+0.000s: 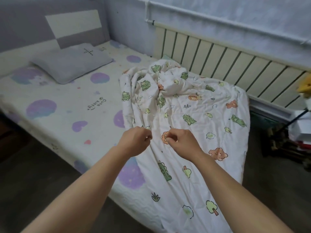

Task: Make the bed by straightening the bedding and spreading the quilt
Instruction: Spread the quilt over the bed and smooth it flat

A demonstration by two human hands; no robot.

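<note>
White quilt point(193, 101), printed with dinosaurs and bears, lies bunched over the right half of the bed point(70, 101). Its top is heaped near the radiator point(218, 59) and its lower end hangs off the near edge. Your left hand point(134, 140) has its fingers curled, pinching a fold at the quilt's left side. Your right hand point(183, 142) sits just beside it, fingers curled onto the cloth; whether it grips cannot be told. The grey pillow point(72, 64) lies at the head, well apart from the quilt.
</note>
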